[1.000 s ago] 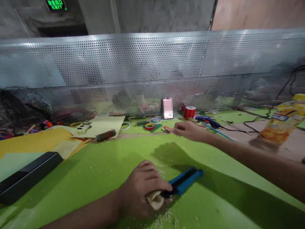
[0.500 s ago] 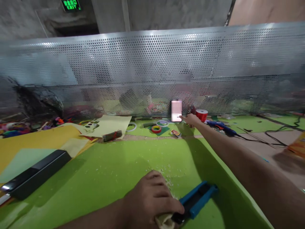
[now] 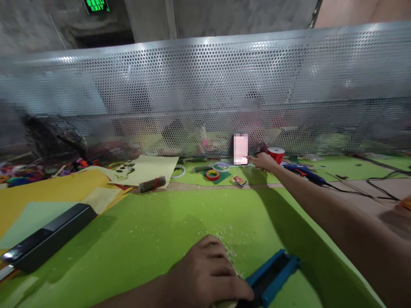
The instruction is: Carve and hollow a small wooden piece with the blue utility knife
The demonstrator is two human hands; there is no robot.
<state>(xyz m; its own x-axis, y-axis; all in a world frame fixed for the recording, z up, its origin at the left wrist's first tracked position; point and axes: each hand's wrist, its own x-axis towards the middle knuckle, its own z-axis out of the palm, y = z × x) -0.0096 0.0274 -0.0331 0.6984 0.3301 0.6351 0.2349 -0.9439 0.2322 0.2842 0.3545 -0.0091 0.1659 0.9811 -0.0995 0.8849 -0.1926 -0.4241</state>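
My left hand (image 3: pixel 208 276) rests at the bottom edge on the green sheet (image 3: pixel 144 231), its fingers closed over a pale rounded piece that is almost out of view. A blue-handled tool (image 3: pixel 272 276) lies against that hand, angled up to the right. My right arm stretches far forward, and my right hand (image 3: pixel 263 161) points a finger at the lower corner of a phone (image 3: pixel 240 149) propped upright against the perforated metal screen (image 3: pixel 205 94). Whether the fingertip touches the phone is unclear. Pale shavings lie scattered around my left hand.
A red spool (image 3: pixel 276 154), tape rolls (image 3: pixel 212 174), a small card (image 3: pixel 238 180) and a blue glue gun (image 3: pixel 303 173) with its cable lie near the phone. A long black bar (image 3: pixel 48 237), yellow paper (image 3: pixel 41 190) and a cut cream sheet (image 3: pixel 147 168) are at left.
My right hand has reached forward from the middle of the table to the phone and holds there. The view tilted up, so my left hand and the blue tool slid toward the bottom edge.
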